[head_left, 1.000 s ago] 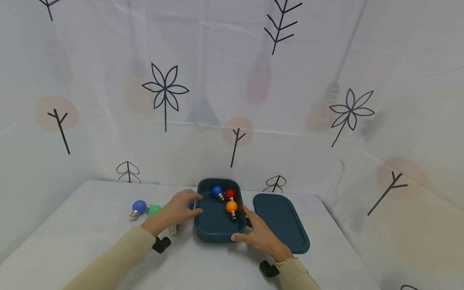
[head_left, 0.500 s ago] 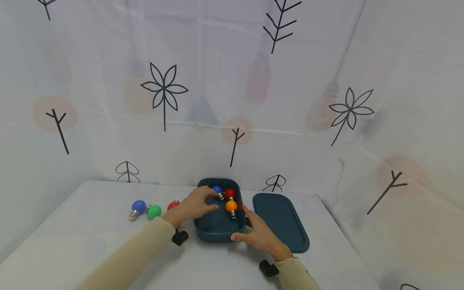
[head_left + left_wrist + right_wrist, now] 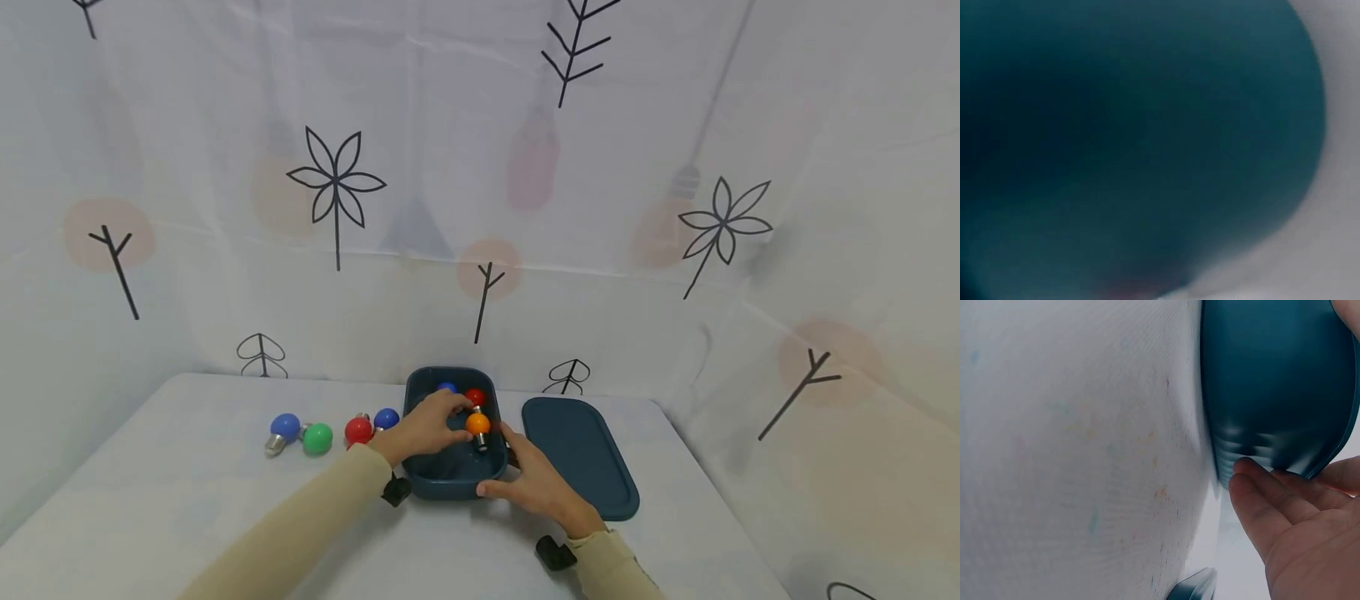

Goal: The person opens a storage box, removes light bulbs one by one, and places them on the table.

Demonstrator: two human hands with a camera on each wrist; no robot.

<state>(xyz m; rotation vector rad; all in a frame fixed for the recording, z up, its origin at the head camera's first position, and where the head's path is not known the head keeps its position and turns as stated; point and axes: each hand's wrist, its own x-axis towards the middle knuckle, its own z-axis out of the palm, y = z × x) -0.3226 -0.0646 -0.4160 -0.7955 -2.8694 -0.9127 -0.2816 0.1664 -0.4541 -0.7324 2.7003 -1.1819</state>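
My left hand (image 3: 429, 429) reaches over the dark teal box (image 3: 420, 486) in the head view, thumb and fingers apart, close to an orange light bulb (image 3: 477, 424). A red bulb (image 3: 475, 397) lies just behind the orange one. A blue bulb (image 3: 447, 387) shows partly above my left fingers. My right hand (image 3: 542, 482) holds the box at its front right corner, thumb on the front and fingers along the right side. In the right wrist view its fingers (image 3: 1263, 494) touch the box wall. The left wrist view is blurred and filled by the box (image 3: 1241, 125).
Left of the box lie several more bulbs: blue (image 3: 285, 427), green (image 3: 318, 439), red (image 3: 358, 430) and blue (image 3: 386, 418). Another red one is mostly hidden behind the left sleeve. A flat teal lid (image 3: 581, 458) lies right of the box on the white table (image 3: 187, 500).
My left hand has moved right, from the box's left rim to over its inside, near the orange bulb. The right hand stays at the box corner. The bulbs keep their places.
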